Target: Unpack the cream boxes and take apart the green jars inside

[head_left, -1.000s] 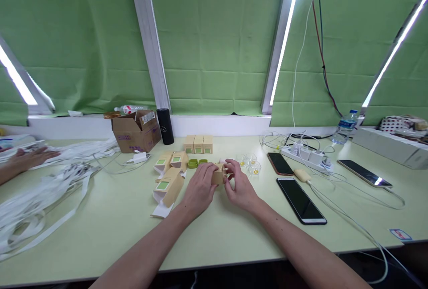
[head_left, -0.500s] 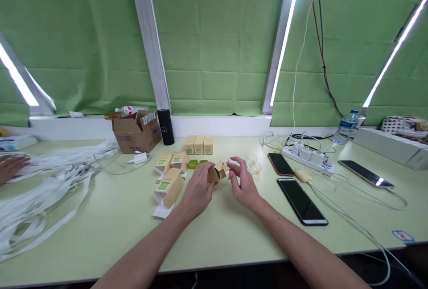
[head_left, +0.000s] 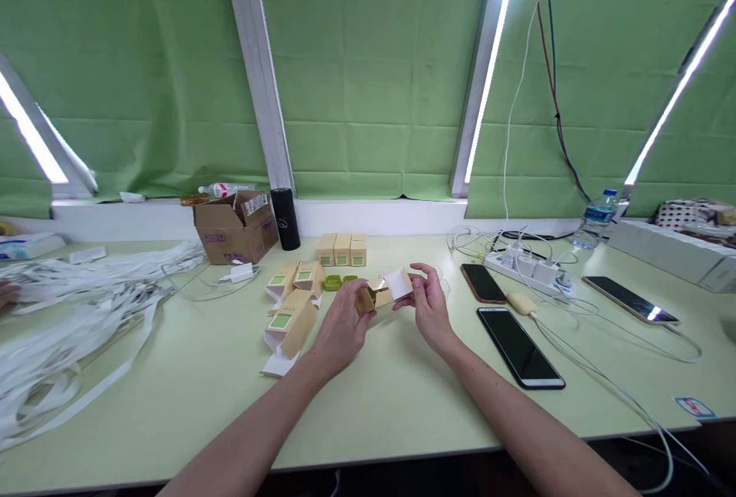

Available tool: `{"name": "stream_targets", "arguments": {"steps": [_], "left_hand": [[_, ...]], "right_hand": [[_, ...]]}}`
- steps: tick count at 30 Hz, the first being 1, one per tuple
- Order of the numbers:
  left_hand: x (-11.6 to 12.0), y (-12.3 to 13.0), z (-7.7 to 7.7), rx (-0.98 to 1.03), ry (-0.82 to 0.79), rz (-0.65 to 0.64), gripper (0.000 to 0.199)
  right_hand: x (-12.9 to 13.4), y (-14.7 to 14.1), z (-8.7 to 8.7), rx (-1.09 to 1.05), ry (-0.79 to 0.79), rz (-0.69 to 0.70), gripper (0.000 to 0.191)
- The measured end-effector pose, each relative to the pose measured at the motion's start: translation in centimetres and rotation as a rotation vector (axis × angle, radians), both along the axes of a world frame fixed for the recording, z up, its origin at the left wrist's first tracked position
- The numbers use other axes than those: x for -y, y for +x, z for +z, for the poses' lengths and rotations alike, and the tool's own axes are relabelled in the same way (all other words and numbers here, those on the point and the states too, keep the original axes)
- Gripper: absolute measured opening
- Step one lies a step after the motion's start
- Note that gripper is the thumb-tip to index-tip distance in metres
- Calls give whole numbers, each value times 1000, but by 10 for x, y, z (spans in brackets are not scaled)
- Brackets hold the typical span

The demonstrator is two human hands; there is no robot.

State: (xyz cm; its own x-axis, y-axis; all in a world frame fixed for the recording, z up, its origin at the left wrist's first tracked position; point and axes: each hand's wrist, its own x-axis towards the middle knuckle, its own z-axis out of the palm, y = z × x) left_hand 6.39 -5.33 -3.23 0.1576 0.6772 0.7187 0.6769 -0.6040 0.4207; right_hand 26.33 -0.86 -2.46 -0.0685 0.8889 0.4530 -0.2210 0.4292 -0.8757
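Observation:
My left hand is closed around a small kraft cardboard box, held just above the table. My right hand pinches the white-lined flap of that same box, which is open towards it. Something dark green shows inside the box, too small to name. Behind my left hand sit two small green containers. Left of it lie several kraft boxes with green labels, their white flaps open. Clear round pieces are partly hidden behind my right hand.
Three closed kraft boxes stand in a row at the back. Phones, a power strip and cables lie right. White straps spread over the left, where another person's hand shows. A carton and black cylinder stand behind.
My right hand has moved slightly right and folded the box's flap outward, so its white inside shows. The other person's hand has drawn back to the left.

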Motion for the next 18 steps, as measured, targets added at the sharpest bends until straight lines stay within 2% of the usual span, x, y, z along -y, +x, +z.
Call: {"name": "stream_targets", "arguments": {"steps": [4, 12, 15, 18], "left_hand": [[1, 0, 4, -55, 36, -38, 44], [2, 1, 6, -63, 2, -1, 57], [3, 1, 6, -67, -21, 21, 64], [3, 1, 7, -69, -40, 34, 66]], "right_hand": [[-9, -1, -4, -54, -70, 6, 46], [-11, 0, -6, -8, -76, -42, 43], [-4, 2, -1, 47, 15, -119, 37], [2, 6, 4, 145, 197, -261, 27]]}}
